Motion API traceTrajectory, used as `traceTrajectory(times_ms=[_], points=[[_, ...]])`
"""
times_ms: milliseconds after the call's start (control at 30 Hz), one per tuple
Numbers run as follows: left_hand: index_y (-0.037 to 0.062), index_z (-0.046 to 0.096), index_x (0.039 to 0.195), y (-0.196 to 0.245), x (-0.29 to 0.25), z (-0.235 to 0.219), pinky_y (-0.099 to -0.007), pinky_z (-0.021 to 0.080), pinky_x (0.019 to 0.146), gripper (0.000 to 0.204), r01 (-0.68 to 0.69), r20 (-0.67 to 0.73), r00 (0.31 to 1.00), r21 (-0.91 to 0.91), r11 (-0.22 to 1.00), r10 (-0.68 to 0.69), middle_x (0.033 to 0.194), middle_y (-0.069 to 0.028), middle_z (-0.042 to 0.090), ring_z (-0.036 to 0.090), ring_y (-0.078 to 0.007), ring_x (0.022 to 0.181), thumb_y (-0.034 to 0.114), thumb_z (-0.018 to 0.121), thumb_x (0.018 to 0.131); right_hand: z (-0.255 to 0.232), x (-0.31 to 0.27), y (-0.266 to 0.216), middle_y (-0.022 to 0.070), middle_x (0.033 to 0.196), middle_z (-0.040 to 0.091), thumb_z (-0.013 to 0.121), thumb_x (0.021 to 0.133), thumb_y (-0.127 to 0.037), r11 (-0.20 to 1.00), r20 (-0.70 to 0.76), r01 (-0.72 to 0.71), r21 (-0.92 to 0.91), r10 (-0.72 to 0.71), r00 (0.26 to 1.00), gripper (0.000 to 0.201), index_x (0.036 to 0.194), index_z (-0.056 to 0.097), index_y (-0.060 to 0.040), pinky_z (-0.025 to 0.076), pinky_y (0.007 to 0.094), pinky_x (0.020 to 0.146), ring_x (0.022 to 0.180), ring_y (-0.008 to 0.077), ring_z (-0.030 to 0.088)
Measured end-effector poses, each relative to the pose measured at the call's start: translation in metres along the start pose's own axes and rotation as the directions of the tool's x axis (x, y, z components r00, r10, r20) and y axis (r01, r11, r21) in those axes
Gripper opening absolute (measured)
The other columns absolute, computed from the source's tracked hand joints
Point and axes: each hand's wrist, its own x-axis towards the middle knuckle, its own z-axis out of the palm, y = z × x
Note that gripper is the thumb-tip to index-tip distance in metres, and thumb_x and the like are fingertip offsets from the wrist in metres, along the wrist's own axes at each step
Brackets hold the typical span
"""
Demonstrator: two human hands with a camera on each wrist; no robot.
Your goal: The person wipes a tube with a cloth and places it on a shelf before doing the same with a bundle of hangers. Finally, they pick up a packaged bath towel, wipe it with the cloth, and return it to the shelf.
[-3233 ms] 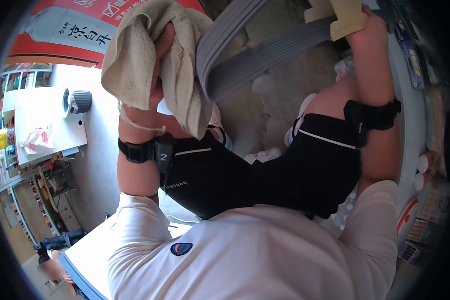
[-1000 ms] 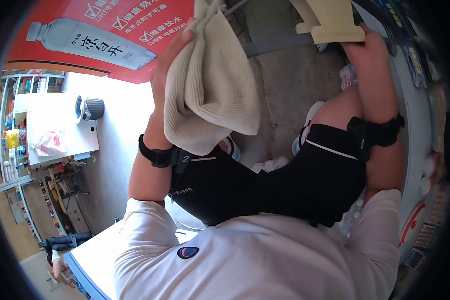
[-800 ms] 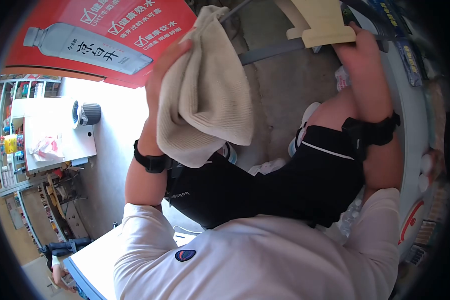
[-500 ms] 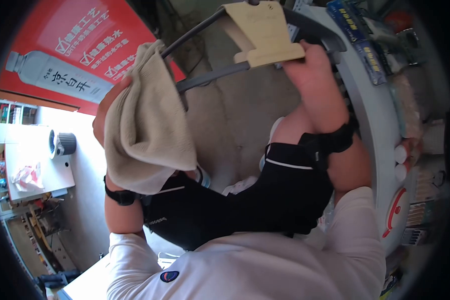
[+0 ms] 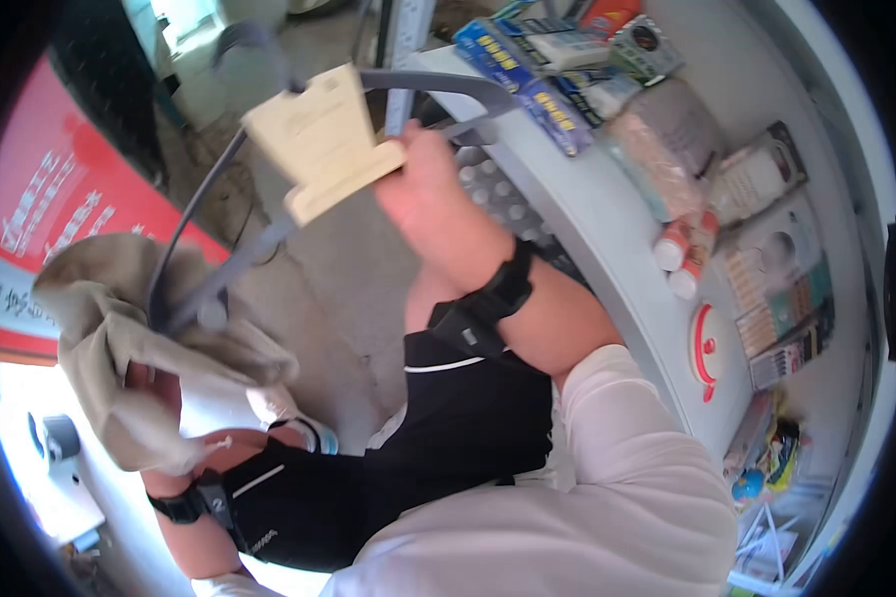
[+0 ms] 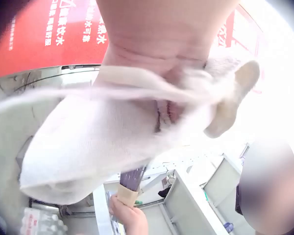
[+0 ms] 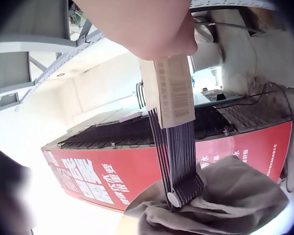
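My right hand [image 5: 423, 179] grips a bundle of grey plastic clothes hangers [image 7: 182, 152] at its beige cardboard sleeve [image 5: 324, 139]. The nested hangers lie stacked together, with a round white end showing low in the right wrist view. A beige towel [image 5: 129, 338] is bunched round my left hand [image 5: 154, 388], which holds it at the other end of the hangers. Folds hide most of the left fingers. In the right wrist view the towel [image 7: 240, 196] lies right against the hangers' lower end. The left wrist view shows the towel pale and blurred, a loose thread across it.
On the right stands a grey-white shelf [image 5: 607, 239] with blue boxes [image 5: 528, 85], white-and-orange rolls [image 5: 687, 254] and a red-rimmed lid [image 5: 705, 348]. A red printed panel [image 7: 137, 176] is at the left. Bare concrete floor [image 5: 314, 318] shows between the legs.
The head view has swung right, showing more shelf. The hangers have turned from broad loops to a tilted, narrower outline. My left hand with the towel has shifted lower, and the towel's folds have spread.
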Motion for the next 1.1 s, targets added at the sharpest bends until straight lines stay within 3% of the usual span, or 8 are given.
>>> traceTrajectory(times_ms=[67, 167, 400, 600, 733, 833, 933, 1100], points=[[0.0005, 0.042, 0.118, -0.031, -0.009, -0.003, -0.0247, 0.045, 0.076, 0.046, 0.168, 0.004, 0.983, -0.437, 0.884, -0.185, 0.105, -0.0052, 0.05, 0.05, -0.0125, 0.092, 0.009, 0.062, 0.078, 0.012, -0.023, 0.002, -0.0006, 0.067, 0.036, 0.042, 0.095, -0.012, 0.998, 0.055, 0.043, -0.036, -0.041, 0.998, 0.004, 0.093, 0.04, -0.0097, 0.041, 0.032, 0.061, 0.058, 0.0135, 0.038], [-0.0004, 0.038, 0.122, 0.003, -0.004, 0.006, -0.0255, 0.046, 0.079, 0.054, 0.459, 0.0, 0.888, 0.037, 0.888, -0.46, 0.109, -0.0063, 0.049, 0.05, -0.0144, 0.096, 0.01, 0.066, 0.077, 0.023, -0.044, -0.001, -0.0006, 0.067, 0.038, 0.047, 0.093, -0.011, 0.996, 0.185, 0.071, -0.052, -0.06, 0.981, 0.008, 0.094, 0.039, -0.0119, 0.041, 0.0315, 0.061, 0.059, 0.0133, 0.04], [0.0002, 0.039, 0.123, -0.017, -0.004, 0.007, -0.0259, 0.045, 0.081, 0.053, 0.118, 0.277, 0.954, 0.002, 0.993, -0.114, 0.11, -0.0065, 0.05, 0.05, -0.0149, 0.097, 0.012, 0.065, 0.079, 0.048, -0.052, -0.004, 0.0039, 0.086, 0.052, 0.06, 0.087, -0.011, 0.94, 0.308, 0.318, -0.121, -0.269, 0.912, 0.027, 0.106, 0.041, -0.0114, 0.046, 0.0309, 0.074, 0.077, 0.0162, 0.053], [0.0006, 0.039, 0.124, -0.026, -0.003, 0.011, -0.0262, 0.045, 0.082, 0.052, 0.016, 0.239, 0.971, -0.056, 0.998, -0.002, 0.111, -0.0067, 0.05, 0.05, -0.0153, 0.099, 0.014, 0.064, 0.08, 0.068, -0.085, -0.027, 0.0084, 0.106, 0.047, 0.059, 0.089, -0.024, 0.961, 0.543, 0.199, -0.193, -0.064, 0.837, 0.046, 0.123, 0.03, -0.0132, 0.044, 0.0389, 0.085, 0.097, 0.0184, 0.051], [0.0009, 0.04, 0.124, -0.03, -0.006, 0.026, -0.0265, 0.045, 0.083, 0.052, -0.043, 0.298, 0.952, -0.098, 0.994, 0.07, 0.112, -0.0068, 0.05, 0.05, -0.0156, 0.099, 0.015, 0.064, 0.08, 0.056, -0.123, -0.015, 0.0169, 0.126, 0.047, 0.053, 0.092, -0.026, 0.721, 0.541, 0.328, -0.61, 0.077, 0.838, 0.056, 0.134, 0.02, -0.0072, 0.046, 0.0446, 0.093, 0.11, 0.0284, 0.054], [0.0012, 0.04, 0.124, -0.032, -0.01, 0.044, -0.0266, 0.044, 0.083, 0.052, -0.093, 0.38, 0.914, -0.15, 0.984, 0.144, 0.112, -0.0069, 0.05, 0.05, -0.0158, 0.1, 0.016, 0.063, 0.081, 0.028, -0.139, -0.006, 0.0171, 0.122, 0.05, 0.051, 0.093, -0.019, 0.595, 0.461, 0.284, -0.752, 0.166, 0.872, 0.05, 0.132, 0.021, -0.0065, 0.046, 0.0436, 0.092, 0.108, 0.0291, 0.055], [0.0014, 0.04, 0.125, -0.029, -0.01, 0.06, -0.0268, 0.044, 0.084, 0.051, -0.119, 0.501, 0.838, -0.22, 0.968, 0.216, 0.113, -0.007, 0.05, 0.05, -0.0161, 0.101, 0.017, 0.063, 0.081, 0.011, -0.137, -0.023, 0.0139, 0.106, 0.055, 0.047, 0.089, -0.008, 0.712, 0.373, 0.182, -0.678, 0.121, 0.92, 0.036, 0.121, 0.032, -0.0022, 0.049, 0.0392, 0.085, 0.097, 0.0253, 0.059], [0.0018, 0.04, 0.125, -0.025, -0.004, 0.078, -0.0271, 0.044, 0.085, 0.051, -0.116, 0.674, 0.678, -0.297, 0.948, 0.294, 0.114, -0.0072, 0.05, 0.051, -0.0164, 0.102, 0.019, 0.062, 0.082, 0.006, -0.157, -0.077, 0.0128, 0.083, 0.056, 0.041, 0.086, -0.01, 0.681, 0.241, 0.31, -0.663, -0.198, 0.95, 0.013, 0.093, 0.042, 0.0007, 0.053, 0.0393, 0.066, 0.074, 0.0255, 0.062]])
